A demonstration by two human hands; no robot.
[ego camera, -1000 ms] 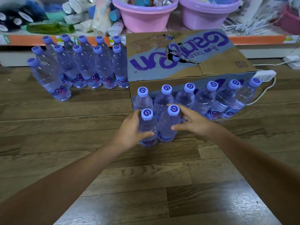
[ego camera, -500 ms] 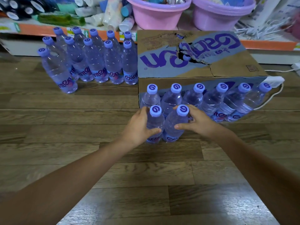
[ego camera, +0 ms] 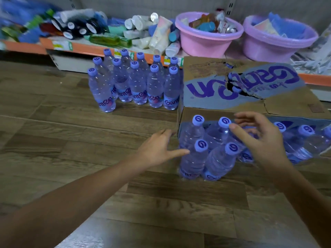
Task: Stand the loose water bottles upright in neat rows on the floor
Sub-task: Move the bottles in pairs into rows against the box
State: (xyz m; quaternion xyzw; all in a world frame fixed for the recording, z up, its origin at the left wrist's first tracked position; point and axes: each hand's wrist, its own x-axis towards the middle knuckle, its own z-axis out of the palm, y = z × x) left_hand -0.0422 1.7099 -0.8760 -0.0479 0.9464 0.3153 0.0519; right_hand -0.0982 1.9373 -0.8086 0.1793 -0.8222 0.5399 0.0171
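Note:
Two clear water bottles with purple caps stand upright side by side on the wood floor, the left one and the right one. Behind them a row of several upright bottles lines the front of a cardboard box. My left hand is open just left of the front pair, its thumb tip near the left bottle. My right hand hovers open above the row, fingers spread, holding nothing. A second block of upright bottles stands at the back left.
A low shelf with an orange edge runs along the back, piled with tubes and bottles. Two pink and purple basins sit on it behind the box. Bare wood floor lies in front of me.
Both hands have let go of the front two bottles and drawn apart, the left to the left, the right up and to the right. The camera has tilted up.

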